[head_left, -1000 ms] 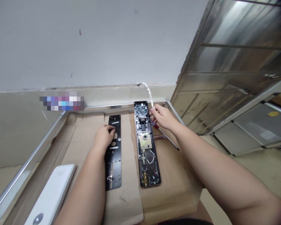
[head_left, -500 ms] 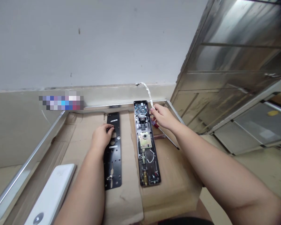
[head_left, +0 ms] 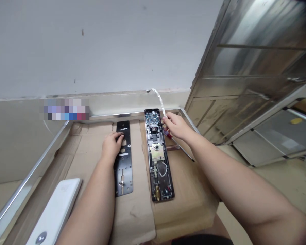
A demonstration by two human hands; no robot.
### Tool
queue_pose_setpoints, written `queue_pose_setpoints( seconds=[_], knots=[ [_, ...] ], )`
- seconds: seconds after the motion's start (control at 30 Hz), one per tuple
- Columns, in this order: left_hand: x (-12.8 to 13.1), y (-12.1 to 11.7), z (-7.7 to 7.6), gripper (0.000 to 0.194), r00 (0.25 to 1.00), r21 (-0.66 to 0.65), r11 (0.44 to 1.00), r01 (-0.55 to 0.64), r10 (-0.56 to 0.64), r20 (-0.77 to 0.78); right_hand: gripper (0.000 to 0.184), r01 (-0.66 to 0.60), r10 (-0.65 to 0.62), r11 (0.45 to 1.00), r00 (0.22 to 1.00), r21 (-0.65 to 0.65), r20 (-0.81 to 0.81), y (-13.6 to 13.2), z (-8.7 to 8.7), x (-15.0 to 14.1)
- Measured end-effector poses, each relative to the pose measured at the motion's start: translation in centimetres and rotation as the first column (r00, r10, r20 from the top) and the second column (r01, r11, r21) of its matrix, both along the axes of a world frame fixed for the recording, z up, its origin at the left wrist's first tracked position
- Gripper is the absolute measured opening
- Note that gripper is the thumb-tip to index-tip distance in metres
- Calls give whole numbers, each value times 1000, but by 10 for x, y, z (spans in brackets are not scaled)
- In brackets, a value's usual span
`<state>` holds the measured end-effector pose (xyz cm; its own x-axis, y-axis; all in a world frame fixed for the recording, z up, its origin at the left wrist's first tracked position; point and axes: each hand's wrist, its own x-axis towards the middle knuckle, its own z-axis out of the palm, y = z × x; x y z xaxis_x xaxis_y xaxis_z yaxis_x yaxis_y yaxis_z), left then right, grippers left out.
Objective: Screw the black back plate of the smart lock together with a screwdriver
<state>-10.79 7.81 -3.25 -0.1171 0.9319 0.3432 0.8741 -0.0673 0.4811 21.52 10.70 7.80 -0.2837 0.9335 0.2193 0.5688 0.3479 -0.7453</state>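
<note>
My left hand is pinched closed on the long black mounting plate, near its far end. Slots and holes run along the plate, with a small metal fitting near its closer end. To the right lies an open black electronic door-lock panel, showing a circuit board, a square metal piece and a brass-coloured cylinder. My right hand grips a white-wrapped cable beside the board; the cable's free end arches up and to the left.
A screwdriver lies right of the panel, partly behind my right hand. At the lower left rests a long white cover with a round dark spot. Brown cardboard covers the metal-edged table; a wall and metal cabinets stand behind.
The black plate's near end has shifted away from me and tilted, with my left hand still at its far part. My right hand keeps the cable in nearly the same place.
</note>
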Motion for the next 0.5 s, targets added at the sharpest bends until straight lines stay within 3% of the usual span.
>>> queue_pose_setpoints(
  seconds=[0.3, 0.5],
  knots=[
    [-3, 3, -4, 25, 999, -99, 994, -46, 46, 0, 24, -9, 9, 1000, 1000, -8, 4, 1, -1, 1],
    [4, -2, 3, 26, 991, -142, 981, -133, 131, -24, 25, -11, 11, 1000, 1000, -1, 16, 1, 0, 1]
  ],
)
